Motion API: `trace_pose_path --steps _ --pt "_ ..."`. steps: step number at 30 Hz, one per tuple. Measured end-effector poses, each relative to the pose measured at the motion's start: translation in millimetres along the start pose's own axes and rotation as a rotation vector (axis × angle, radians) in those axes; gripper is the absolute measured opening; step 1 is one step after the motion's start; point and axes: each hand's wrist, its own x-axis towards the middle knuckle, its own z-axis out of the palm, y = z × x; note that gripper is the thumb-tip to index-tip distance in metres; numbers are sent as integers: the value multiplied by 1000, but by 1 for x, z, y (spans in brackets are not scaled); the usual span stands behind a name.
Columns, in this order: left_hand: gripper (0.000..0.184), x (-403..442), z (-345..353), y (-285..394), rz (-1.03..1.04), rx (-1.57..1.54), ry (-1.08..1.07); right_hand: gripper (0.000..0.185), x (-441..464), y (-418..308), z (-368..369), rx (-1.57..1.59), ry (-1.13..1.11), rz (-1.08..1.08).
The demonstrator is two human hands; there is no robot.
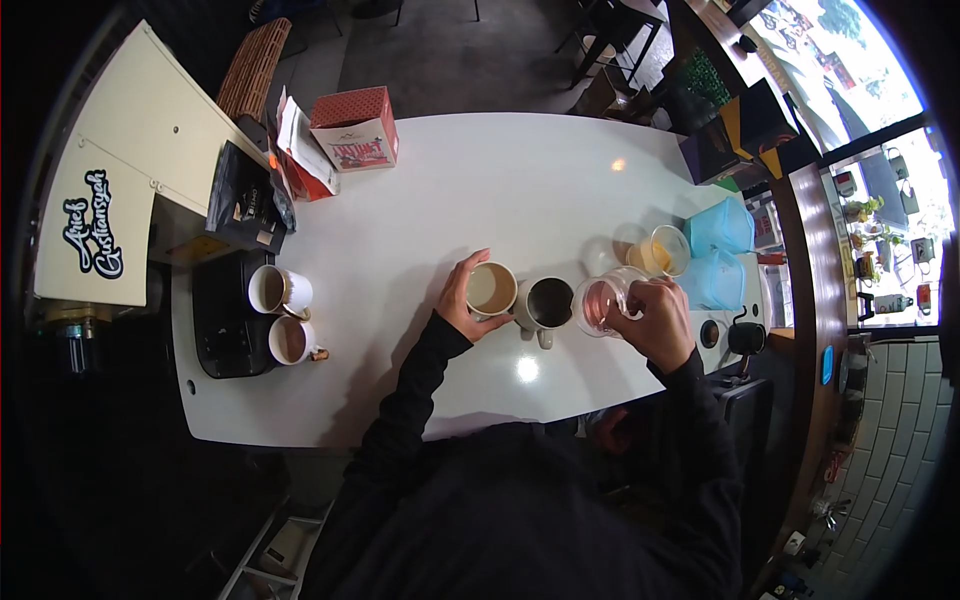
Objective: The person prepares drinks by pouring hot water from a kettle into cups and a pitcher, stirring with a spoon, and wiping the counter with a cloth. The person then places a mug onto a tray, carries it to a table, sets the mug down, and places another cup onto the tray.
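My left hand (462, 302) curls around the side of a beige cup (491, 289), seen from above with a pale inside. Just right of it on the white table stands a light mug (548, 304) with a dark inside, its handle pointing towards me. My right hand (655, 325) grips a clear glass jug (598, 302) by its handle side. Some pinkish tint shows within the jug, which is beside the dark mug. Whether the jug rests on the table or is lifted, I cannot tell.
Two white mugs (292, 342) stand by a black tray (232, 340) on the left. Clear cups, one yellowish inside (660, 252), and blue containers (720, 226) are on the right. A red-and-white box (357, 140) and bags (300, 150) stand at the back left of the table (480, 190).
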Motion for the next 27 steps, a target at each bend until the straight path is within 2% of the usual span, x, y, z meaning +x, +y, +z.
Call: trace_pose_path --steps 2,8,18,27 --pt "92 -1 0 0 8 2 14 23 5 -5 2 -79 -88 -71" --pt "87 -3 1 -3 18 3 25 21 16 -13 9 -178 -115 -261" --pt "85 -4 0 0 -10 -38 14 26 30 -20 8 -227 -147 -336" --pt "85 -4 0 -2 7 -40 22 22 32 -24 -3 -268 -177 -290"
